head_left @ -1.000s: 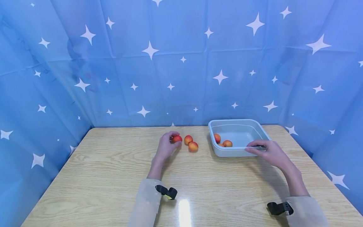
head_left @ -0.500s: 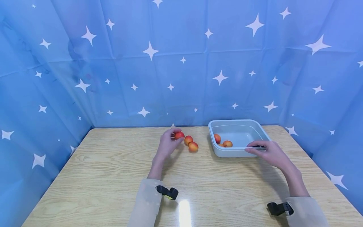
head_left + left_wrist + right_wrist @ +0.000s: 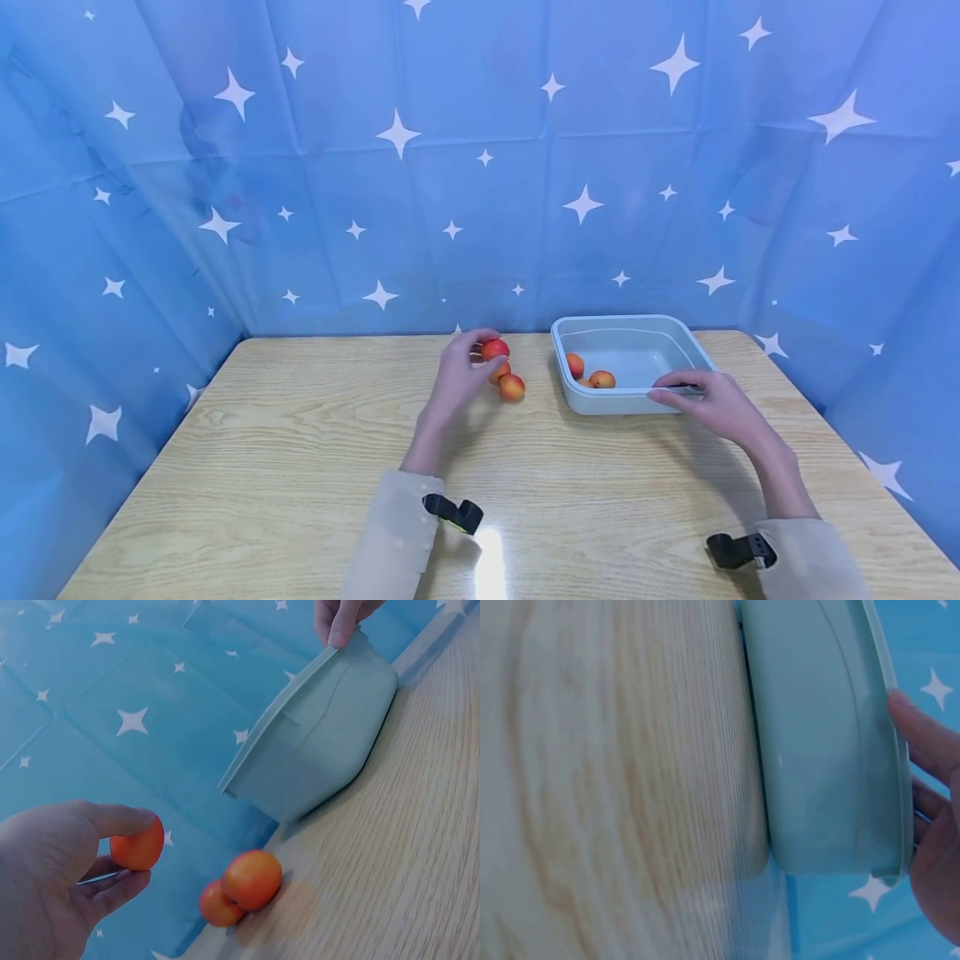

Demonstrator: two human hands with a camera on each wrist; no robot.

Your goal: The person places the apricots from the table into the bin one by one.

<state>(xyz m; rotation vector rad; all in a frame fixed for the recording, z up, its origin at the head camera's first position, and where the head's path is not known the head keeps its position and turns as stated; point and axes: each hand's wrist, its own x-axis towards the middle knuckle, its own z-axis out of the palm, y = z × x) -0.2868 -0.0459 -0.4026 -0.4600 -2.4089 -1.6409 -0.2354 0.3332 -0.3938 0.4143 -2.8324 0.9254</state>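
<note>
My left hand (image 3: 459, 375) pinches a red-orange apricot (image 3: 495, 349) between thumb and fingers. In the left wrist view this apricot (image 3: 139, 844) hangs above the table, to the left of two others. Those two lie side by side on the wood: a yellow-orange apricot (image 3: 512, 387) nearer me, and a second apricot (image 3: 499, 374) partly hidden behind my left thumb. To their right stands a pale blue plastic basin (image 3: 607, 404). My right hand (image 3: 716, 404) grips its near rim, thumb on the outside wall, as the right wrist view shows of the basin (image 3: 817, 765).
Inside the basin, several apricots (image 3: 602, 379) sit in its left corner. The wooden table (image 3: 300, 467) ends at a blue curtain (image 3: 480, 250) with white stars, close behind the basin. Each sleeve carries a black wrist camera (image 3: 453, 512).
My left hand has lifted the apricot off the table and carried it right, over the other two. My right hand and the basin have stayed in place.
</note>
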